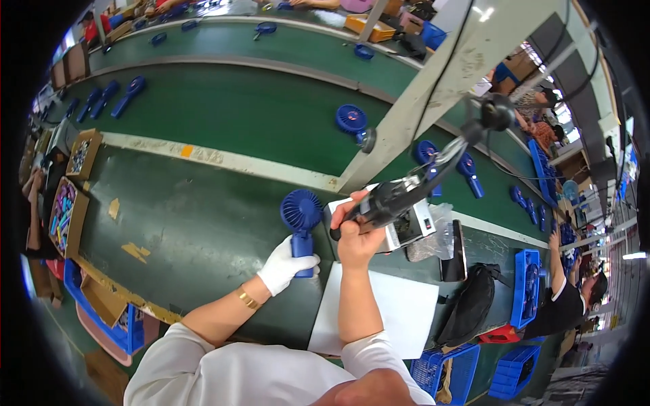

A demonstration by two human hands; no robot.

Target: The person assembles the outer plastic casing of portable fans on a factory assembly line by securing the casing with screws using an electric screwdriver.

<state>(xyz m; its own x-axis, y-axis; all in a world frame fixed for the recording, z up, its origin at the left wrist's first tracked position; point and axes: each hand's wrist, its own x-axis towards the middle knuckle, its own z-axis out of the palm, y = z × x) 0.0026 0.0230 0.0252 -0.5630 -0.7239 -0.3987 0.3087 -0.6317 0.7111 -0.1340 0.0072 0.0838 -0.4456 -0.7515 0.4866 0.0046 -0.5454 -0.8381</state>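
Note:
My left hand, in a white glove, is closed around the handle of a blue handheld fan. The fan's round grille points away from me, and its handle lies across my palm over the dark green bench. My bare right hand grips a black electric screwdriver that hangs from an overhead fitting. The tool is slanted, its rear end up and to the right, beside the fan. Under it stands a white machine with a small switch, partly hidden by the tool and my hand.
A white sheet lies under my right forearm. Several more fans, such as one blue fan, rest on the green conveyor belt. A pale post rises ahead. Boxes of small parts stand at left; a black bag lies at right.

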